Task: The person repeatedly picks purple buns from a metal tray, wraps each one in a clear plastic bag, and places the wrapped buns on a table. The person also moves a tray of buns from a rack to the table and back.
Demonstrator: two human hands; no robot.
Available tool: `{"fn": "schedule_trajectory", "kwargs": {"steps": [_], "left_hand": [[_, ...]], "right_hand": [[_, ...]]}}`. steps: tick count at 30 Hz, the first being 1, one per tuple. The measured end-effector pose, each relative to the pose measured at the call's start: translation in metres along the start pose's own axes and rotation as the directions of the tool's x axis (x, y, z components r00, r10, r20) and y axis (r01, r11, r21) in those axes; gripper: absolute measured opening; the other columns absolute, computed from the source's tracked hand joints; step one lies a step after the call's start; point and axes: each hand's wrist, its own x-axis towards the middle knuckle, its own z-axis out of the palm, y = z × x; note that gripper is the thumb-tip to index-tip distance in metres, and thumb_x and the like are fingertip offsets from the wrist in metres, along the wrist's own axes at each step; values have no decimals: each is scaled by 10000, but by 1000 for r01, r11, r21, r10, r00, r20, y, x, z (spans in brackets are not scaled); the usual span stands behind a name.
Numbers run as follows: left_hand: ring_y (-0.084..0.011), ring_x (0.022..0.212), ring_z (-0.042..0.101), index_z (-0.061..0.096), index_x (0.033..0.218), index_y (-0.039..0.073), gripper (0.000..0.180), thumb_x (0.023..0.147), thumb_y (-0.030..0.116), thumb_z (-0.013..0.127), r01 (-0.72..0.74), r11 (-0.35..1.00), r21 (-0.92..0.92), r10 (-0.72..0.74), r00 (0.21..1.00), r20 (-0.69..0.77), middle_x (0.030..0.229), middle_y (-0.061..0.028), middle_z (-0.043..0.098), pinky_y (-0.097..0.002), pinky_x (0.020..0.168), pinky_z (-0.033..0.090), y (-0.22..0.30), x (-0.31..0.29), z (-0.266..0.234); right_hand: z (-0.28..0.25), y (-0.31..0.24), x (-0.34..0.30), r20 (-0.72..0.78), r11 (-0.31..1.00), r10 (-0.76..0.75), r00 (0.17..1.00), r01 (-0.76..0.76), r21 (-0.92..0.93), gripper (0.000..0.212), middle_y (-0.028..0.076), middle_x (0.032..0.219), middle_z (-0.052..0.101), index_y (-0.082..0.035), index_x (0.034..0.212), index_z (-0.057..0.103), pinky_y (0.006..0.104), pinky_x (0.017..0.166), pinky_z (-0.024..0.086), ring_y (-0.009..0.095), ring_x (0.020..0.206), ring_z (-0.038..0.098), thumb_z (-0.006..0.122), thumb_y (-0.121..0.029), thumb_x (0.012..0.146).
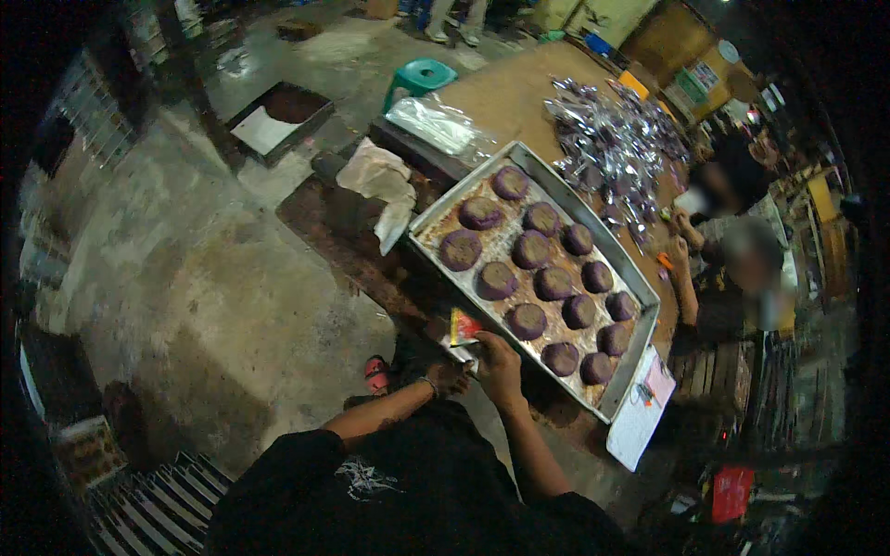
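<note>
In front of me a large metal tray [638, 360] holds several round purple buns [531, 249] with browned tops, set in rough rows. My right hand [499, 369] is closed on a small red-and-yellow packet [465, 326] by the tray's near left edge. Just left of it, my left hand [449, 378] is closed around a small whitish piece [461, 353] that lies against the packet. What this piece is, I cannot make out. Both hands are close together, low over the table's edge and apart from the buns.
Clear-wrapped purple items [607, 139] lie heaped on the brown table [501, 88]. A crumpled cloth [375, 176] and plastic bags [434, 125] lie left of the tray, a clipboard [642, 417] right. Two people sit across the table. A green stool [422, 76] stands beyond.
</note>
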Motion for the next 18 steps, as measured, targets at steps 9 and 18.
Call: {"fn": "schedule_trajectory", "kwargs": {"steps": [9, 18], "left_hand": [[-256, 681, 647, 676, 836, 19, 426, 814, 433, 578, -96, 989, 115, 108, 989, -102, 747, -132, 659, -369, 597, 502, 5, 10, 23], [-251, 696, 653, 687, 816, 28, 477, 795, 494, 586, -9, 978, 209, 49, 982, -185, 771, -137, 673, -366, 611, 504, -16, 2, 48]], "right_hand": [[118, -51, 134, 272, 907, -392, 879, 319, 275, 205, 182, 934, 639, -16, 981, 637, 410, 736, 500, 373, 862, 611, 621, -114, 802], [170, -44, 165, 226, 939, -277, 934, 313, -141, 593, 228, 1324, 384, -66, 1323, 391, 463, 921, 432, 429, 1169, 429, 608, -134, 776]]}}
